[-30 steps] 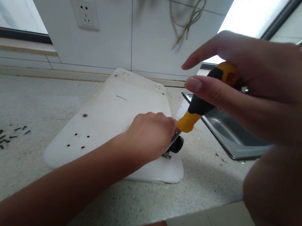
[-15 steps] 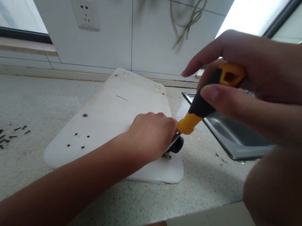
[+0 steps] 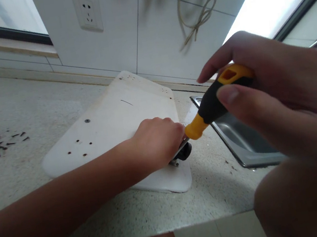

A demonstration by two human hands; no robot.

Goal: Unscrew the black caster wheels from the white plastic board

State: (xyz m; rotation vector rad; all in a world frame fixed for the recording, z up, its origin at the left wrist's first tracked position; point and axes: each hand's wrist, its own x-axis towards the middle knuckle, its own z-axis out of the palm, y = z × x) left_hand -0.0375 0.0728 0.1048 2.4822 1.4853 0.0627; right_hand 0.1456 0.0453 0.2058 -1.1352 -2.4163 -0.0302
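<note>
Materials and finishes, counter area.
Orange-and-black plastic screwdriver handle (image 3: 215, 99): smooth, semi-matt. Flat white plastic board (image 3: 111, 122): matt, scuffed, drilled. Speckled stone countertop (image 3: 23, 100): grainy, dull. Stainless steel sink (image 3: 240, 137): brushed sheen. White ceramic wall tiles (image 3: 157, 34): glossy.

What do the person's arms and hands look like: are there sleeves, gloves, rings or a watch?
Both arms are bare, with no sleeves showing. The left hand and the right hand wear no gloves. No ring, watch or bracelet shows on the visible parts. The fingernails of the right hand are short and unpainted.
</note>
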